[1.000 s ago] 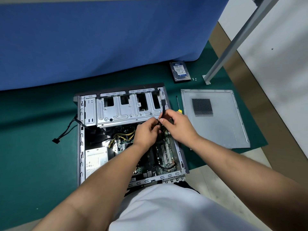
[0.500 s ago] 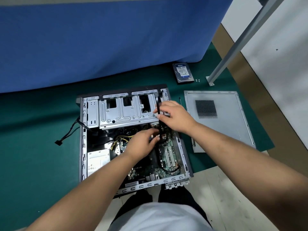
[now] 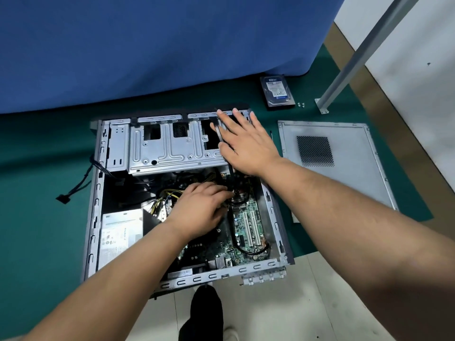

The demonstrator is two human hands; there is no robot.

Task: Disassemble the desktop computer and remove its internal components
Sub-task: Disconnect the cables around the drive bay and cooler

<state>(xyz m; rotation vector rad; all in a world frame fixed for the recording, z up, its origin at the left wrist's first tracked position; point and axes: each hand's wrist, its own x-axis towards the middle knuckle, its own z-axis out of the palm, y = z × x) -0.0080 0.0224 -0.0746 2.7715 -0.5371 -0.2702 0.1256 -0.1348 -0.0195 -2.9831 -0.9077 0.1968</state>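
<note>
The open desktop case [image 3: 94, 217] lies on its side on a green mat. Inside it I see a silver drive cage [image 3: 167, 148], a green motherboard [image 3: 246, 222] and a power supply [image 3: 120, 235]. My right hand [image 3: 246, 146] lies flat with spread fingers over the cage's right end. A black cable [image 3: 218, 132] runs under it, down toward the motherboard. Reaching into the case, my left hand [image 3: 199, 207] has its fingers curled at that cable's lower end, next to a small heatsink [image 3: 240, 199].
A hard drive [image 3: 277, 92] and small screws [image 3: 300, 104] lie on the mat behind the case. The removed side panel [image 3: 344, 180] lies to the right. A loose black cable [image 3: 73, 190] trails out on the left. A metal post [image 3: 349, 62] stands at the back right.
My right hand let go of the black cable's upper part and spread flat over the cage's far right end. My left hand sank lower into the case.
</note>
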